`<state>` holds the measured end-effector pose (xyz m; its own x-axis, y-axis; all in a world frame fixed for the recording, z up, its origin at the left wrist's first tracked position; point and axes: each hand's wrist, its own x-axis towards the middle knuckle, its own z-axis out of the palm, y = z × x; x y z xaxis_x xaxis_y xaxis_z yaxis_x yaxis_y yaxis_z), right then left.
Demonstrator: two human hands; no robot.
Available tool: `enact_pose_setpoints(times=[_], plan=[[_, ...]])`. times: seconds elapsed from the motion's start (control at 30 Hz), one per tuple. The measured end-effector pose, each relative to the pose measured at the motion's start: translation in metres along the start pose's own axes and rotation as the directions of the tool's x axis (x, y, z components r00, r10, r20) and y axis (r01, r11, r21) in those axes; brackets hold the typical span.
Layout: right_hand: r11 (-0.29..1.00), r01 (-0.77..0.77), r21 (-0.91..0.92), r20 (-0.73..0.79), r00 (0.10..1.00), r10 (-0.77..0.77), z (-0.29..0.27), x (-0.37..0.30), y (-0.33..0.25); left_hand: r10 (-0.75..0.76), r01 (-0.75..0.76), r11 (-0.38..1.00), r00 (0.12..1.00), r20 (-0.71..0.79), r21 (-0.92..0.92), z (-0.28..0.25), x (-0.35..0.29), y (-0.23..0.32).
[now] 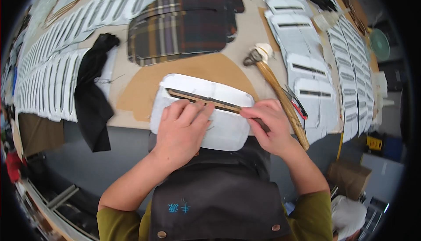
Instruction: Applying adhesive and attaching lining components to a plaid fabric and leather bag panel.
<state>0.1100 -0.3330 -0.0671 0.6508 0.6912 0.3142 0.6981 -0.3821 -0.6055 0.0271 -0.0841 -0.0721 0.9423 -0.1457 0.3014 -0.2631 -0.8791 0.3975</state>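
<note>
One white panel point(228, 135) lies partly over the near edge of the table point(250, 26), with a tan strip point(227, 107) along its dark slot point(187, 93). From where I stand, the left hand point(180, 127) rests on it, fingers unclenched, pressing by the strip. The right hand point(271, 124) bunches its fingers at the strip's right end; I cannot tell what they pinch. This looks like lining up the strip; next probably calls for pressing that end evenly, panel steady.

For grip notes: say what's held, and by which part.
Left hand presses the white panel at its slot; right hand curls at the slot's right end, its hold unclear.
</note>
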Motion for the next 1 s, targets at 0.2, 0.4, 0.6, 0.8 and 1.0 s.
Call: enact_pose_setpoints(times=[0.2, 0.4, 0.6, 0.8, 1.0], plan=[[0.978, -0.202, 0.057, -0.178, 0.962, 0.209, -0.011, 0.013, -0.006, -0.039, 0.009, 0.924, 0.997, -0.073, -0.381, -0.001, -0.006, -0.012], [0.958, -0.272, 0.085, -0.198, 0.938, 0.284, -0.022, 0.026, 0.001, -0.043, 0.007, 0.961, 0.991, -0.124, -0.275, -0.008, -0.011, -0.015], [0.917, -0.293, 0.269, -0.011, 0.952, 0.307, 0.008, 0.047, -0.025, -0.040, 0.000, 0.966, 0.988, -0.150, -0.257, -0.004, -0.010, -0.017], [0.983, -0.130, 0.130, 0.035, 0.991, 0.127, 0.042, 0.062, -0.037, -0.057, 0.028, 0.976, 0.990, -0.128, -0.216, -0.005, -0.017, -0.011], [1.000, 0.013, -0.012, -0.058, 0.998, -0.014, 0.050, 0.058, -0.034, -0.077, 0.030, 0.941, 0.989, -0.129, -0.336, -0.012, -0.024, -0.024]])
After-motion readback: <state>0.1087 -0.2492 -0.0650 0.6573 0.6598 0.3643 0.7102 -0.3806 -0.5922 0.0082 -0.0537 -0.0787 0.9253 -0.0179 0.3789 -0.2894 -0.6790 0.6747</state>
